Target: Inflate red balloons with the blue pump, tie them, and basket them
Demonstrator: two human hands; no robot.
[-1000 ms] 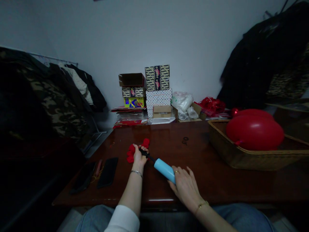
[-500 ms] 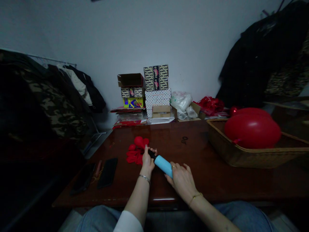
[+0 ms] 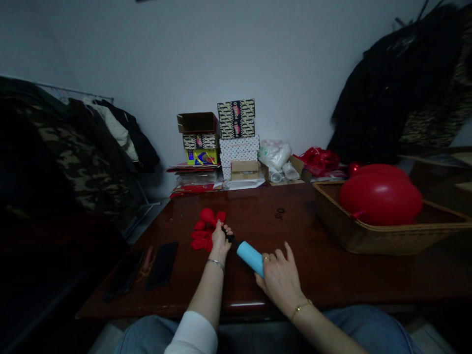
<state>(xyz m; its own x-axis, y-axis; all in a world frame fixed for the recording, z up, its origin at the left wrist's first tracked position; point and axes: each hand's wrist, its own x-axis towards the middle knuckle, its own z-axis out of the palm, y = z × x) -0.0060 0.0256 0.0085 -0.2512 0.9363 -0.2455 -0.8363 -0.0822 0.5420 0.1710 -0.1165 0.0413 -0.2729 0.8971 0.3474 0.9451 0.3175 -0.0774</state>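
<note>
A balloon pump with a light blue barrel [image 3: 250, 258] and a black front end slants across the space between my hands. My left hand [image 3: 220, 237] is closed round the black end, fingers wrapped at the nozzle. A small red balloon [image 3: 207, 216], slightly swollen, is right at those fingers; whether its neck sits on the nozzle is hidden. My right hand [image 3: 280, 275] grips the rear of the blue barrel, with the index finger lifted off it. Some dark shaft shows between barrel and black end. Limp red balloons [image 3: 200, 241] lie in a heap just left of my left hand.
A wicker basket [image 3: 354, 238] with large inflated red balloons [image 3: 381, 199] stands on the right of the wooden table [image 3: 313, 275]. Dark phones [image 3: 162, 264] lie at the left, a black coiled item [image 3: 280, 213] in the middle. Boxes [image 3: 239, 152] are stacked against the wall.
The blue barrel has slid back from the black end, baring more dark shaft. My right index finger has lifted. The whole view has shifted slightly.
</note>
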